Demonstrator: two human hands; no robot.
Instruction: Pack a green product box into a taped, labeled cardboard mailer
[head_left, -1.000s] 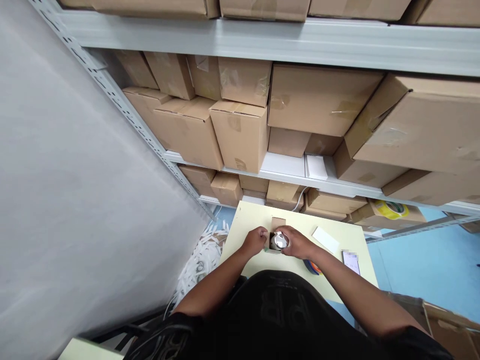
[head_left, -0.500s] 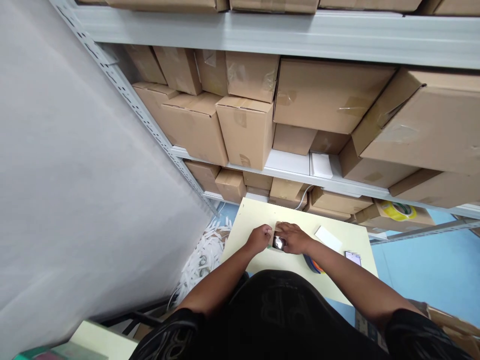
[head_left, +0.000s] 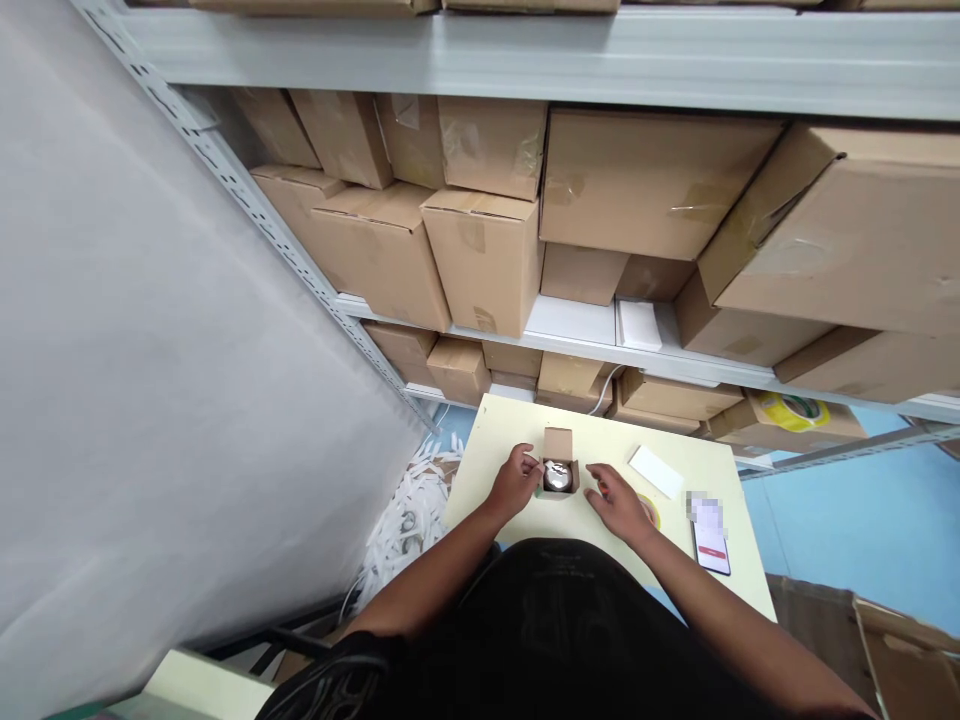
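Observation:
On the pale yellow table (head_left: 487, 440) stands a small cardboard box (head_left: 557, 440) with its back flap raised. Inside lies a shiny, dark, round object (head_left: 557, 476) whose kind I cannot make out. My left hand (head_left: 516, 482) is at the box's left side, its curled fingertips closed on the edge there. To the right of the box, and apart from it, my right hand (head_left: 618, 502) is curled around what looks like a tape dispenser. An orange bit shows between its fingers, and a yellow tape roll (head_left: 654, 512) shows beside the wrist; the rest is hidden under the palm.
A white flat box (head_left: 655, 471) and a phone (head_left: 711, 545) lie on the table's right side. Behind it, metal shelves (head_left: 577, 335) hold many cardboard boxes (head_left: 484, 260) and a yellow tape roll. White scraps (head_left: 397, 520) cover the floor at left, beside the grey wall (head_left: 187, 400).
My right hand has left the box and moved right, to the tape dispenser. The box's opening and the round object inside now show. My left hand has loosened slightly.

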